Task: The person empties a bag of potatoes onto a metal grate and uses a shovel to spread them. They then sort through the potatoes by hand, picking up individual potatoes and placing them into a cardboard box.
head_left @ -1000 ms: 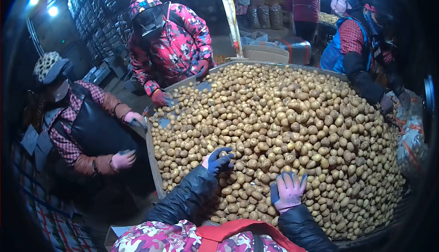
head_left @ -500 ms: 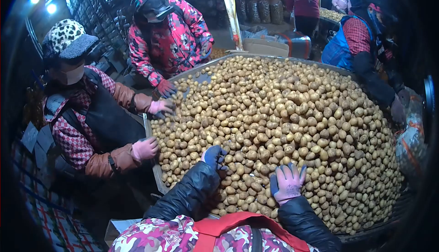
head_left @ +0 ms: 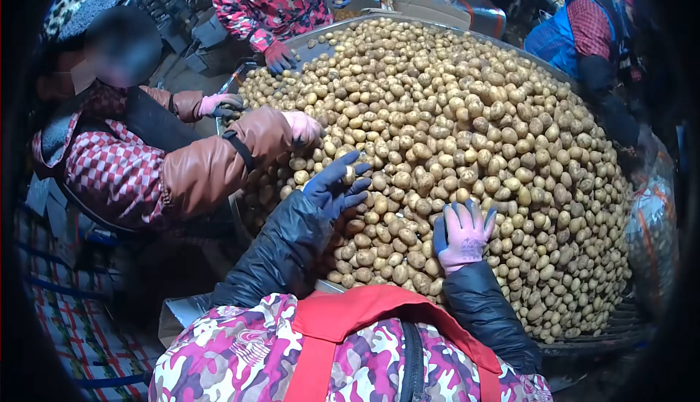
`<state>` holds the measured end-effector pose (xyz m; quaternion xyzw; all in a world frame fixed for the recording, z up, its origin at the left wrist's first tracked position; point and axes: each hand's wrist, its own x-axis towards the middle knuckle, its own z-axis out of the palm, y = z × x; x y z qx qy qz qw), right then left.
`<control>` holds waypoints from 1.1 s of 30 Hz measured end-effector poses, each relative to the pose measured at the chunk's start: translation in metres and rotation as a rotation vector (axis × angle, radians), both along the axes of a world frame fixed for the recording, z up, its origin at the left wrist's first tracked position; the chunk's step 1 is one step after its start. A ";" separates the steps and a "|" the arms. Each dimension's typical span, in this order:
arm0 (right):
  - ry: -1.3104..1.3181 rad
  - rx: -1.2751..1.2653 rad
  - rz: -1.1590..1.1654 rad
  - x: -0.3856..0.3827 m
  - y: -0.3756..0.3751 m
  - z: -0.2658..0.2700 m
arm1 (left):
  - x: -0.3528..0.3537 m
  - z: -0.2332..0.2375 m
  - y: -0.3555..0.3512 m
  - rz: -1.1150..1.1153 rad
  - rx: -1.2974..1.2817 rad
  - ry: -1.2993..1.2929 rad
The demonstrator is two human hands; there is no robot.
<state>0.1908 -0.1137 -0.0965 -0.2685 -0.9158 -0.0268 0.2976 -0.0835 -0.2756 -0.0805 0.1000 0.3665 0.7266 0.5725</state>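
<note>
A large heap of potatoes (head_left: pixel 437 132) fills the table in front of me. My left hand (head_left: pixel 337 185), gloved with a blue palm, is turned partly up at the heap's near left side, fingers apart, with a small potato (head_left: pixel 349 176) lying against the fingers; whether it is gripped is unclear. Flat on the potatoes to the right rests my right hand (head_left: pixel 465 236), in a pink glove with blue fingertips, its fingers spread. Any potato beneath that palm is hidden.
A co-worker in a checked jacket (head_left: pixel 117 172) reaches over the left edge. Another in a pink patterned jacket (head_left: pixel 273 1) stands at the far left, one in a blue vest (head_left: pixel 555 41) at the far right. A filled clear bag (head_left: pixel 651 234) is at the right.
My left hand has turned over and its fingers have spread. My right hand keeps its place on the potatoes. The left co-worker has leaned in and reached further over the heap. The view has tilted down.
</note>
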 end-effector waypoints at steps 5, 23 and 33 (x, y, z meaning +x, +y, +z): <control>-0.002 -0.005 -0.004 0.000 -0.002 -0.002 | 0.010 -0.001 -0.004 0.095 -0.131 0.119; -0.032 -0.034 0.001 0.001 -0.002 -0.002 | 0.017 -0.023 0.015 0.124 -0.333 0.085; -0.015 0.005 -0.002 -0.002 0.000 0.000 | -0.072 -0.023 0.032 0.466 -0.186 0.928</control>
